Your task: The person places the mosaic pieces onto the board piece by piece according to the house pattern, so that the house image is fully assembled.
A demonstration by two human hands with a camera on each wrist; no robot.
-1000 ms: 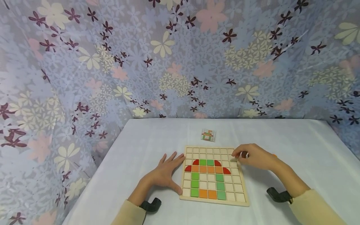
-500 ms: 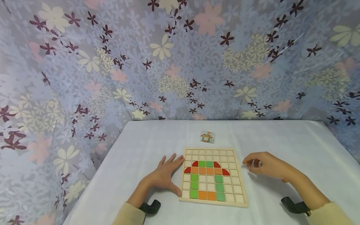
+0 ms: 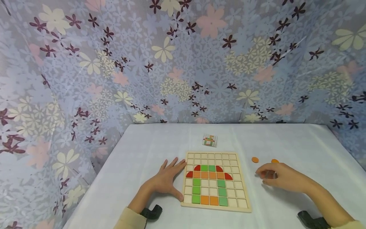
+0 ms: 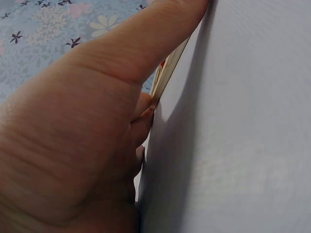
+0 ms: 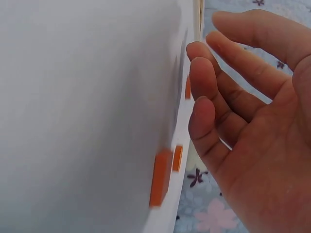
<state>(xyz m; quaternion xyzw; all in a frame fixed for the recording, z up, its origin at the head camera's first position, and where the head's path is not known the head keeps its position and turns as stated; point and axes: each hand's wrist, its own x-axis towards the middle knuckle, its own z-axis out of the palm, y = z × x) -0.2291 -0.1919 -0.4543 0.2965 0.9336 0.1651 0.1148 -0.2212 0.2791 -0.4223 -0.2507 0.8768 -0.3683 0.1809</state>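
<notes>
A wooden grid board (image 3: 238,197) lies on the table, filled partly with green and orange square tiles and red quarter-round tiles. My left hand (image 3: 164,179) rests at its left edge with fingers spread, fingertips and thumb touching the frame; the left wrist view shows the thumb (image 4: 150,43) along that edge. Off the board's right side, my right hand (image 3: 283,178) hovers over the table with loosely bent fingers. Nothing sits between those fingers in the right wrist view. Near them lie an orange disc (image 3: 255,159) and another orange piece (image 3: 275,161), partly covered by the hand.
Behind the board lies a small pattern card (image 3: 210,140) printed with a coloured grid picture. A white cloth (image 3: 154,143) covers the table, and a flowered curtain (image 3: 183,63) hangs beyond its far edge. In the right wrist view a blurred orange block (image 5: 161,178) stands below the hand.
My right hand has left the board's upper right squares and moved right and nearer to me, uncovering the orange pieces. The left hand stays at the board's edge.
</notes>
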